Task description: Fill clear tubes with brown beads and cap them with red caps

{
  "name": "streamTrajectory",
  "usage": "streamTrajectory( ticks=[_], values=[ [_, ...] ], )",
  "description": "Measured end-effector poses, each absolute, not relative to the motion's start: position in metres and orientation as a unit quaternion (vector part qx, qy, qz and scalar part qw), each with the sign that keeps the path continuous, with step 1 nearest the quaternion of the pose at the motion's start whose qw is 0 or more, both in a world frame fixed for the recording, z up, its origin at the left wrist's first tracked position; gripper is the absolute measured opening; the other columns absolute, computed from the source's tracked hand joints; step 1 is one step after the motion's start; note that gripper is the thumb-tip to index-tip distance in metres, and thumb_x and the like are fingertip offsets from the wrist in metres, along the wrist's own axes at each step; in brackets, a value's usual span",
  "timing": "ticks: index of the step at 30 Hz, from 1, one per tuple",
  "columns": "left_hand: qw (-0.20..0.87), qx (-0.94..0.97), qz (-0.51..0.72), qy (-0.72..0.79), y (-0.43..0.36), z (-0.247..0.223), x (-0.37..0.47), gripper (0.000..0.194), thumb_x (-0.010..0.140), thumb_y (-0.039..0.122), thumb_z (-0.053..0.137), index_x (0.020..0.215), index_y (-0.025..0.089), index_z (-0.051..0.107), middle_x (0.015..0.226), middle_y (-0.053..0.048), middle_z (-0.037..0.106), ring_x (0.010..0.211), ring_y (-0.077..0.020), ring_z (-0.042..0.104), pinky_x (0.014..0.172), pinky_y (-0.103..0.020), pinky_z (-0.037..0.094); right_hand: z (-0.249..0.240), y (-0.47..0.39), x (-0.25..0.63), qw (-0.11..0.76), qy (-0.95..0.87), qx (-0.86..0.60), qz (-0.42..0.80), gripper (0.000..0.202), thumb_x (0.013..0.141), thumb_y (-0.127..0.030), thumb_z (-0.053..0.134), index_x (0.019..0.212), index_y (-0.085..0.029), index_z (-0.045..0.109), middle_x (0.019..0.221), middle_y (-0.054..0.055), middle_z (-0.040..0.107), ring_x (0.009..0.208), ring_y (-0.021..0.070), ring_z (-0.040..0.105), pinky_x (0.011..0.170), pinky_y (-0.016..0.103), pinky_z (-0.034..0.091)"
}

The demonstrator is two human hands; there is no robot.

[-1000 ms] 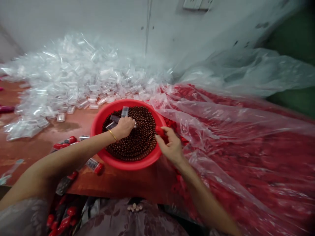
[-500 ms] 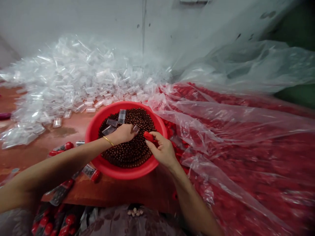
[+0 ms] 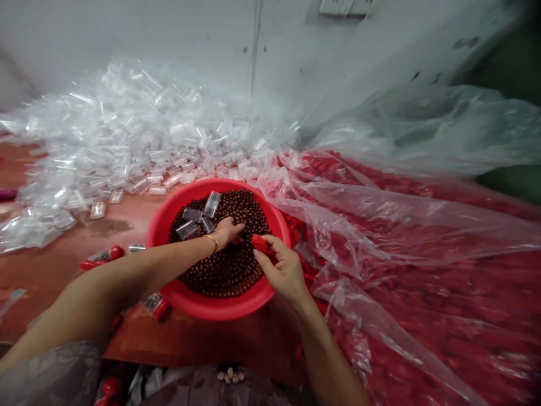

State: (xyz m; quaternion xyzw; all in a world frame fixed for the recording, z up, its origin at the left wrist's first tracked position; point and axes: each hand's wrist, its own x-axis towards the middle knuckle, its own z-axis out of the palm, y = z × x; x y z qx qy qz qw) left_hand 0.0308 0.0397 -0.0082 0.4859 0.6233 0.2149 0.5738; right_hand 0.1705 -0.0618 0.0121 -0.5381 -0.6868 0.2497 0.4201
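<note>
Fingers bent down, my left hand (image 3: 228, 230) reaches among the dark brown beads (image 3: 228, 276) in a red basin (image 3: 224, 311). Its fingertips are partly hidden, and whatever they grip does not show. Above the basin's right side, my right hand (image 3: 284, 268) pinches a red cap (image 3: 260, 243) between thumb and fingers. Several clear plastic containers (image 3: 211, 204) lie on the beads, left of my left hand.
A big heap of clear containers (image 3: 169, 135) lies behind the basin. Red caps (image 3: 422, 316) under a clear plastic sheet (image 3: 401, 197) spread over the right side. Filled containers with red caps (image 3: 156, 306) rest left of the basin on the reddish-brown table (image 3: 105, 225).
My left hand has moved right and deeper into the beads; the clear container seen in its fingers earlier is out of sight. My right hand still holds the red cap. The view has tilted slightly upward.
</note>
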Motion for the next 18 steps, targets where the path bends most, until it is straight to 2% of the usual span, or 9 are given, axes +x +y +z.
streamTrajectory(
  ticks=[5, 9, 11, 15, 18],
  values=[
    [0.609, 0.502, 0.287, 0.543, 0.029, 0.001, 0.017, 0.017, 0.083, 0.02, 0.056, 0.098, 0.015, 0.053, 0.083, 0.001, 0.062, 0.059, -0.0048, 0.055, 0.056, -0.017, 0.044, 0.013, -0.061, 0.169, 0.441, -0.672, -0.537, 0.255, 0.021, 0.084, -0.032, 0.053, 0.102, -0.022, 0.059, 0.091, 0.003, 0.068, 0.082, 0.0178, 0.065, 0.067, 0.026, 0.052],
    [0.642, 0.52, 0.361, 0.432, 0.017, 0.017, -0.003, 0.026, 0.073, 0.021, 0.067, 0.097, 0.014, 0.059, 0.099, -0.003, 0.065, 0.086, -0.0093, 0.058, 0.081, -0.021, 0.045, 0.013, -0.06, 0.167, 0.457, -0.66, -0.54, 0.251, 0.026, 0.082, -0.031, 0.056, 0.105, -0.021, 0.055, 0.095, 0.005, 0.069, 0.086, 0.0184, 0.066, 0.075, 0.03, 0.052],
    [0.674, 0.513, 0.366, 0.386, 0.009, 0.024, -0.012, 0.033, 0.069, 0.024, 0.071, 0.099, 0.015, 0.06, 0.103, -0.004, 0.064, 0.092, -0.0108, 0.057, 0.088, -0.024, 0.042, 0.011, -0.059, 0.167, 0.461, -0.657, -0.542, 0.25, 0.029, 0.083, -0.032, 0.055, 0.109, -0.021, 0.052, 0.098, 0.006, 0.068, 0.088, 0.0186, 0.066, 0.078, 0.031, 0.051],
    [0.744, 0.483, 0.314, 0.338, -0.006, 0.032, -0.022, 0.045, 0.068, 0.037, 0.074, 0.103, 0.015, 0.057, 0.096, -0.004, 0.063, 0.077, -0.0102, 0.058, 0.079, -0.027, 0.046, 0.009, -0.059, 0.168, 0.446, -0.656, -0.555, 0.249, 0.032, 0.087, -0.038, 0.048, 0.115, -0.021, 0.052, 0.099, 0.007, 0.068, 0.084, 0.0182, 0.065, 0.074, 0.03, 0.051],
    [0.745, 0.489, 0.311, 0.329, -0.011, 0.032, -0.022, 0.05, 0.064, 0.041, 0.076, 0.101, 0.014, 0.056, 0.089, -0.003, 0.062, 0.072, -0.01, 0.057, 0.074, -0.026, 0.045, 0.009, -0.06, 0.169, 0.43, -0.666, -0.558, 0.243, 0.034, 0.091, -0.041, 0.041, 0.113, -0.02, 0.056, 0.091, 0.006, 0.067, 0.079, 0.0177, 0.064, 0.07, 0.029, 0.05]
  ],
)
